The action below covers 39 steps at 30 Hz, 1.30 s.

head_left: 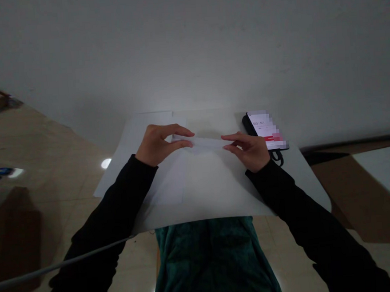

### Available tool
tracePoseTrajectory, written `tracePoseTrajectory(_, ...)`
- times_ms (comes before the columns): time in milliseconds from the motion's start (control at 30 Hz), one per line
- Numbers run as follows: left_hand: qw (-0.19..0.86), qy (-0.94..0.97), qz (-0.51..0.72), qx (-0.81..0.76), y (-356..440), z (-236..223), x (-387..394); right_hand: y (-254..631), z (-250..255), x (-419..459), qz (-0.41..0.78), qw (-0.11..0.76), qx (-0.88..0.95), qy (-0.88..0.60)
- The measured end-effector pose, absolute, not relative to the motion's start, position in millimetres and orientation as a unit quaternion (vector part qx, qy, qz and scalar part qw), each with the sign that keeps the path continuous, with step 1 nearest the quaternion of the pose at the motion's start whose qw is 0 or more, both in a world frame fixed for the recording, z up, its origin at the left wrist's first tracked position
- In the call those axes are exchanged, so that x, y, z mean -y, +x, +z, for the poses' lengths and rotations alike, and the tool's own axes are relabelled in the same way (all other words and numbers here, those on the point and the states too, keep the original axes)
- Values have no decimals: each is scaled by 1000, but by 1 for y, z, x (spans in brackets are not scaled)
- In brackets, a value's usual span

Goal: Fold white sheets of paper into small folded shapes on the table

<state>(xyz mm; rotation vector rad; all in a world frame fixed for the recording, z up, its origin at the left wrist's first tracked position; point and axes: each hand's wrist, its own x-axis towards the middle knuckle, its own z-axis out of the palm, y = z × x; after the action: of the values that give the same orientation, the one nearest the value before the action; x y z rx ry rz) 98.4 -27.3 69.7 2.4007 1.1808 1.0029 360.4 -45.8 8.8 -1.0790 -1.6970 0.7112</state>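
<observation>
Between my two hands stretches a narrow folded strip of white paper (208, 143), held above the white table (217, 184). My left hand (161, 144) pinches its left end between thumb and fingers. At the right end, the thumb and fingertips of my right hand (247, 149) close on it. Flat white paper sheets (167, 183) lie under and beside my left hand, reaching past the table's left edge. Just behind my right hand is a phone (263, 125) with a lit screen, on a black stand or power bank; its underside is partly hidden.
A pale wall (188, 53) rises behind the table. A grey cable (63, 264) crosses my left forearm at the lower left. Dark green cloth (216, 260) covers my lap. Brown boxes (14, 238) stand on the tiled floor at left, with cardboard (369, 205) at right.
</observation>
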Motion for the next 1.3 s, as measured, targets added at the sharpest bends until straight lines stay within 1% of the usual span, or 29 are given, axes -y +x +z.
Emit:
tracePoseTrajectory(100,83,854,334,-391,87,66,31,366,15,52,139,467,754,-441)
tracePoseTrajectory(167,43,879,311,-360,78,58,35,371,14,56,68,441,800,-402)
tracePoseTrajectory(267,4,919,254,-301,71,44,44,377,5,61,2,378,862,-339)
tracePoseTrajectory(400,-9,952,173,-252,78,28,58,372,-11,66,-33,295,901,-317)
tracePoseTrajectory(500,-29,960,128,-247,88,22,66,360,-17,70,-22,283,914,-289)
tracePoseTrajectory(600,-39,956,117,-266,92,18,70,352,-19,70,3,287,917,-278)
tracePoseTrajectory(667,-10,951,133,-280,91,15,69,351,-20,66,37,300,908,-289)
tracePoseTrajectory(833,77,927,199,-307,86,9,67,357,-19,57,167,345,867,-318)
tracePoseTrajectory(1033,134,855,255,-430,85,9,70,358,-19,55,324,382,729,-467)
tracePoseTrajectory(1167,213,805,293,-471,87,15,70,357,-20,54,333,386,695,-507)
tracePoseTrajectory(1300,244,787,297,-483,87,15,65,357,-20,53,323,380,695,-519)
